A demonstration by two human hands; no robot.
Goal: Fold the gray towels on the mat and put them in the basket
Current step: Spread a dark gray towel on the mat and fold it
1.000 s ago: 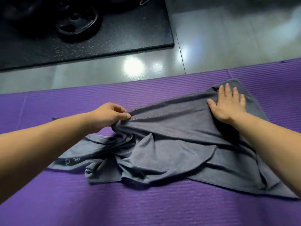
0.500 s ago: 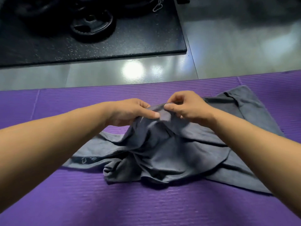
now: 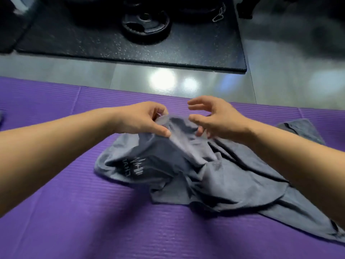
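**Towel edge: position relative to the two grips**

1. Left grip (image 3: 141,118): clenched on cloth. Thumb and forefinger pinch a raised edge of the crumpled gray terry-cloth towel (image 3: 214,174) and hold that edge clear of the purple ribbed foam mat (image 3: 93,221).

2. Right grip (image 3: 220,118): released. Its fingers (image 3: 197,101) are spread and loosely curled just beside the same raised edge, and I see nothing held in them. The lower fingers are blurred, so I cannot tell whether they brush the cloth.

3. Towel location: on the mat, unfolded. From the pinched edge, the bulk falls away to the right and toward me, under the right forearm. One lobe with printed lettering lies below the left grip. A gray corner (image 3: 302,128) lies flat far to the right.

4. Governing relation: I judge the towel's long axis to run left to right. The left grip has one point on the far edge, and the free length of that edge lies on the right grip's side. The right grip is therefore the nearer one to take it and spread the towel.

5. The basket is not in view.
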